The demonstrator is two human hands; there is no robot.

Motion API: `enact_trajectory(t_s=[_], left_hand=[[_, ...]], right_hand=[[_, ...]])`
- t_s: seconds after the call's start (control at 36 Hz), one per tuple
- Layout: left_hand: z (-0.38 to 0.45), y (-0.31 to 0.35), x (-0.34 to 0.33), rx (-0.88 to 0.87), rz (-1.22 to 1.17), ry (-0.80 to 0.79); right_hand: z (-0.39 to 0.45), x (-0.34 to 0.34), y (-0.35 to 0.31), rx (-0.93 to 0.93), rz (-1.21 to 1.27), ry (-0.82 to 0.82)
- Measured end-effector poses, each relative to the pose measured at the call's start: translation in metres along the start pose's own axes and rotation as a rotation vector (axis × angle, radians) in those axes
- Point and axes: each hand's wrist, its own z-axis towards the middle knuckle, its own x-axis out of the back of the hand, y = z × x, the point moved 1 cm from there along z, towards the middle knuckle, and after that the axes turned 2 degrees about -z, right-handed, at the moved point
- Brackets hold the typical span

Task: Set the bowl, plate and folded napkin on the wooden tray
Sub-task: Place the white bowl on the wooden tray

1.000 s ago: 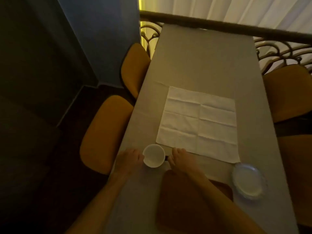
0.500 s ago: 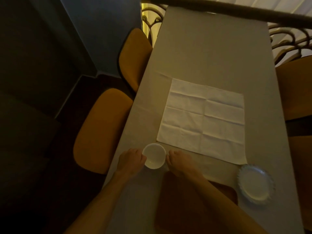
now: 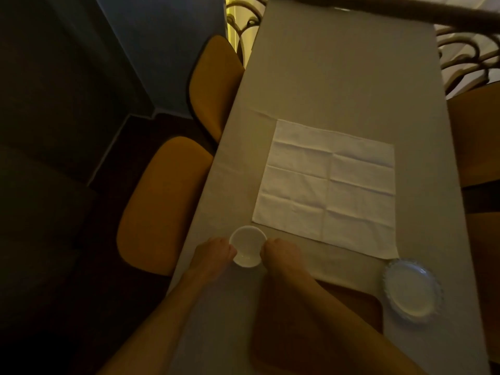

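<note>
A small white bowl (image 3: 247,246) sits near the table's left edge, held between both hands. My left hand (image 3: 213,257) grips its left side and my right hand (image 3: 281,255) its right side. The dark wooden tray (image 3: 359,307) lies just right of and nearer than the bowl, largely hidden under my right forearm. A white napkin (image 3: 328,186) lies spread flat, with fold creases, beyond the bowl. A white plate with a scalloped rim (image 3: 411,289) rests on the table to the right of the tray.
The long table (image 3: 343,77) carries a beige cloth. Two mustard chairs (image 3: 165,201) stand along its left side, another chair (image 3: 479,136) on the right. A dark railing (image 3: 405,12) with curled ironwork runs past the far end.
The camera tilted down and forward, so everything shifted in the frame. Both hands have closed in against the bowl's sides. The bowl stays in about the same spot on the table.
</note>
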Motion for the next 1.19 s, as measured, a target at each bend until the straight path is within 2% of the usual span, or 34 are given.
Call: enact_trajectory(t_s=[0.19,0.47,0.83,1.0,1.19], left_hand=[[-0.002,0.005,0.000,0.009,-0.028,0.006],[-0.014,0.026,0.002,-0.041,0.031,0.078],[-0.053,0.067,-0.014,-0.155,0.071,0.046],[-0.067,0.077,-0.028,-0.171,0.121,0.009],[-0.074,0.081,-0.041,-0.173,0.109,-0.043]], right_hand=[[-0.005,0.008,0.005,0.033,0.077,-0.062],[-0.028,0.017,0.018,-0.115,0.293,0.027],[-0.090,0.002,0.048,-0.213,0.358,0.086],[-0.111,-0.013,0.053,-0.296,0.377,0.021],[-0.119,-0.028,0.060,-0.275,0.316,-0.009]])
